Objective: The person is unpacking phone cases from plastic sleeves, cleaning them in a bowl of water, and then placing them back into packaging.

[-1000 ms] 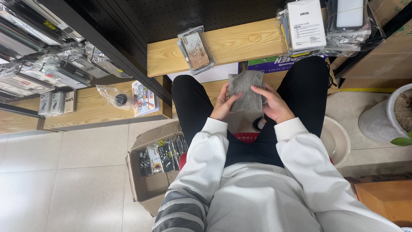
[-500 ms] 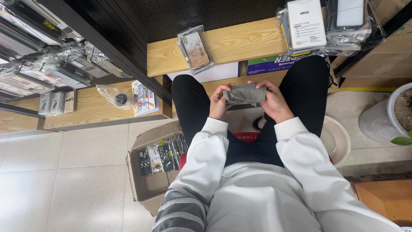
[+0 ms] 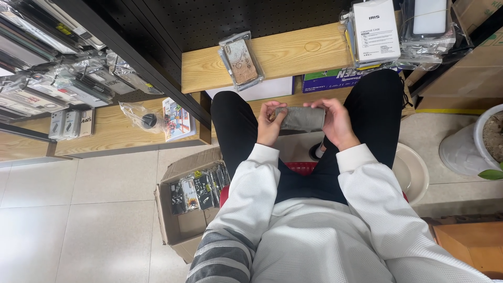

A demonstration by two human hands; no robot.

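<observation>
A small phone-accessory shop: black pegboard wall [image 3: 220, 15], light wooden shelves [image 3: 293, 55] holding clear-bagged phone cases [image 3: 241, 58], and an open cardboard box [image 3: 178, 230] of more packaged cases on the tiled floor [image 3: 78, 209].

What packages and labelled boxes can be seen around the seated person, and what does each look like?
White flat box: right end of the wooden shelf, rectangular, small dark print.
Clear-wrapped phone case: shelf's left part, beige pattern.
Cardboard box: on the floor, open, holding dark packaged cases.
Grey pouch: between left hand and right hand.

Wood shelf [image 3: 293, 57] w/ bagged phone case [image 3: 241, 60], white box [image 3: 375, 30], tiled floor [image 3: 78, 209] w/ cardboard box [image 3: 181, 230]
</observation>
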